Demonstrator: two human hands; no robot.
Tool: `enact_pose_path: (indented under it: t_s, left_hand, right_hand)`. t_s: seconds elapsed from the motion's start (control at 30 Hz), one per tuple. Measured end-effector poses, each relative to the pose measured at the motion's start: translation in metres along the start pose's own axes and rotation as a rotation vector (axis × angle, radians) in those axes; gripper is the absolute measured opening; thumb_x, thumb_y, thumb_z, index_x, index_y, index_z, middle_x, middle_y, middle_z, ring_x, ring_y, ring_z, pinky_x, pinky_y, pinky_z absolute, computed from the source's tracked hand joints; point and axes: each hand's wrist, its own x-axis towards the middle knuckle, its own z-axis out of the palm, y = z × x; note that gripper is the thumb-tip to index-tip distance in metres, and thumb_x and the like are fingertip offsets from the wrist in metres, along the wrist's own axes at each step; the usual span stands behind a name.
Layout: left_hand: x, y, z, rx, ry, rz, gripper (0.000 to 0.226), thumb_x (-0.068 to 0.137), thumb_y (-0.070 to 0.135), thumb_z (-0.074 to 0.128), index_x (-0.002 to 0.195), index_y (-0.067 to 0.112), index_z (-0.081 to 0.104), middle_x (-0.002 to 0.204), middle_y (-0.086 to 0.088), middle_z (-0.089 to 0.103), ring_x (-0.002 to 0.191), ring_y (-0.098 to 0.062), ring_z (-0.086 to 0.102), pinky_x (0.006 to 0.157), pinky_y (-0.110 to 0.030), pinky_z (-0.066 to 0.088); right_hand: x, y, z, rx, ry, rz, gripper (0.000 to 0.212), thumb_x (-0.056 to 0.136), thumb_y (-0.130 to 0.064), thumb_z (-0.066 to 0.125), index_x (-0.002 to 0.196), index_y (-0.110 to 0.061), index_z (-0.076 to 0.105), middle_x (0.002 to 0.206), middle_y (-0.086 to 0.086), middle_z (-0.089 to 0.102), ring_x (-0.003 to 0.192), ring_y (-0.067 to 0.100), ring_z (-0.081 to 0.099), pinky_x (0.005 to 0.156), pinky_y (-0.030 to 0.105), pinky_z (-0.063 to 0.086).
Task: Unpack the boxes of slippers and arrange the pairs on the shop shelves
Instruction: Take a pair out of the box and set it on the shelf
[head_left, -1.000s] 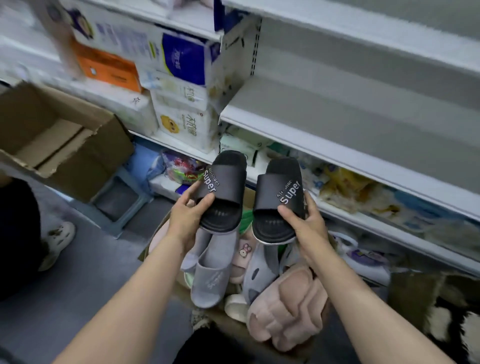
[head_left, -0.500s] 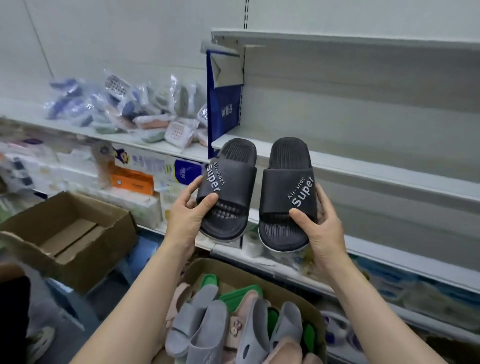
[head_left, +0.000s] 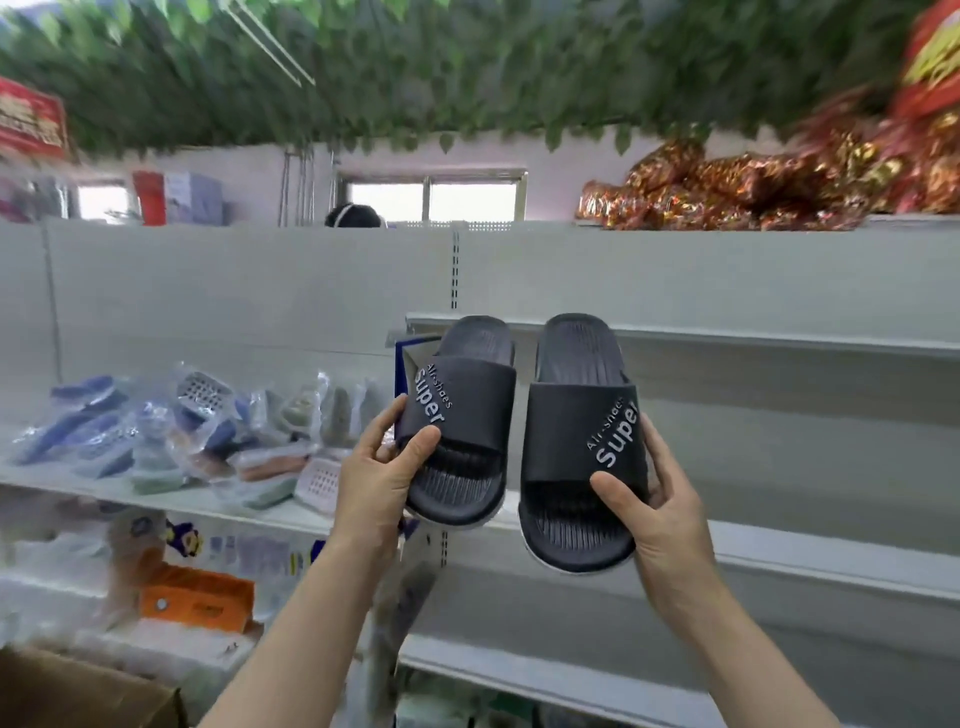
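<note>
Fingers of both hands are curling round a pair of black slides: the left hand (head_left: 382, 480) is pinching the left slide (head_left: 457, 426) with its thumb on the strap, and the right hand (head_left: 662, 501) is gripping the right slide (head_left: 582, 447) with its thumb across the strap's lower edge. Both slides are standing toe-up and side by side, slightly apart, in front of white shop shelving (head_left: 779, 291). Their toes are overlapping the front lip of the bare upper shelf (head_left: 779, 340), and their heels are hanging before the lip of the bare shelf below (head_left: 831, 564). To the left, bagged slippers (head_left: 171, 441) are lying heaped on a lower shelf. Foil packets (head_left: 753, 192) are crowding the top. A cardboard box (head_left: 78, 691) is showing its corner at the lower left.
</note>
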Motion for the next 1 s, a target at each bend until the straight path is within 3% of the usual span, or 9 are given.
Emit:
enact_pose_path:
  t_s: [0.13,0.23,0.3,0.37,0.43,0.53,0.7,0.83,1.0]
  left_hand:
    - [0.060,0.011,0.009,-0.043,-0.020,0.006,0.050,0.084,0.006,0.071,0.130,0.019,0.060,0.104,-0.006,0.076,0.091,-0.017,0.075,0.068,-0.025,0.060]
    - [0.112,0.014,0.016,0.003,0.007,0.010,0.048,0.085,0.009,0.074,0.130,0.019,0.060,0.106,-0.009,0.075,0.091,-0.020,0.074,0.076,-0.031,0.062]
    - [0.147,0.015,0.020,0.023,0.007,-0.014,0.052,0.082,0.012,0.079,0.130,0.021,0.060,0.110,-0.010,0.074,0.097,-0.026,0.073,0.086,-0.042,0.060]
    - [0.179,0.017,0.022,0.046,-0.003,-0.042,0.056,0.080,0.014,0.081,0.131,0.019,0.059,0.114,-0.011,0.072,0.098,-0.028,0.072,0.076,-0.040,0.061]
    - [0.206,0.020,0.026,0.094,-0.003,-0.051,0.057,0.080,0.017,0.082,0.132,0.016,0.058,0.113,-0.012,0.071,0.095,-0.028,0.072,0.067,-0.035,0.061]
    - [0.240,0.024,0.029,0.241,0.013,-0.072,0.060,0.079,0.029,0.084,0.131,0.014,0.060,0.110,-0.009,0.071,0.093,-0.024,0.071,0.074,-0.037,0.061]
    - [0.272,0.030,0.028,0.436,0.026,-0.054,0.056,0.076,0.046,0.083,0.118,0.012,0.067,0.109,-0.008,0.070,0.097,-0.027,0.068,0.070,-0.036,0.061]
    - [0.271,0.039,0.024,0.580,-0.027,-0.040,0.068,0.073,0.071,0.071,0.113,0.016,0.070,0.110,-0.006,0.070,0.101,-0.026,0.065,0.091,-0.048,0.057]
    - [0.238,0.055,0.016,0.753,-0.119,0.146,0.090,0.071,0.081,0.056,0.139,0.023,0.056,0.134,-0.002,0.061,0.122,-0.023,0.055,0.105,-0.043,0.045]
  right_hand:
    - [0.030,-0.003,0.011,0.045,-0.020,-0.033,0.091,0.065,-0.018,0.085,0.146,-0.025,0.044,0.125,-0.006,0.071,0.116,0.015,0.067,0.085,0.023,0.056]
    - [0.053,-0.005,0.020,0.036,-0.018,-0.051,0.109,0.052,-0.032,0.096,0.148,-0.024,0.045,0.127,0.000,0.071,0.115,0.017,0.068,0.084,0.025,0.057]
    - [0.069,-0.007,0.025,0.032,-0.003,-0.077,0.102,0.057,-0.025,0.090,0.148,-0.023,0.044,0.124,0.002,0.072,0.114,0.020,0.069,0.084,0.029,0.059]
    - [0.084,-0.009,0.031,0.024,-0.009,-0.103,0.099,0.058,-0.022,0.087,0.148,-0.023,0.046,0.122,0.000,0.073,0.113,0.019,0.069,0.083,0.026,0.058]
    - [0.099,-0.010,0.036,-0.003,-0.001,-0.116,0.110,0.048,-0.035,0.099,0.146,-0.024,0.048,0.123,-0.001,0.072,0.113,0.017,0.069,0.082,0.023,0.057]
    - [0.120,-0.012,0.043,-0.026,0.039,-0.117,0.126,0.035,-0.049,0.101,0.146,-0.023,0.048,0.124,-0.002,0.072,0.114,0.016,0.068,0.085,0.024,0.057]
    - [0.148,-0.013,0.053,-0.119,0.070,-0.109,0.124,0.037,-0.054,0.098,0.146,-0.022,0.049,0.120,-0.007,0.073,0.113,0.012,0.068,0.091,0.025,0.056]
    - [0.175,-0.013,0.060,-0.172,0.086,-0.050,0.099,0.055,-0.041,0.096,0.143,-0.022,0.054,0.115,-0.002,0.075,0.109,0.018,0.070,0.097,0.039,0.054]
    - [0.226,-0.018,0.067,-0.227,0.133,0.043,0.046,0.076,-0.021,0.085,0.118,-0.012,0.069,0.105,0.006,0.077,0.102,0.027,0.073,0.094,0.043,0.057]
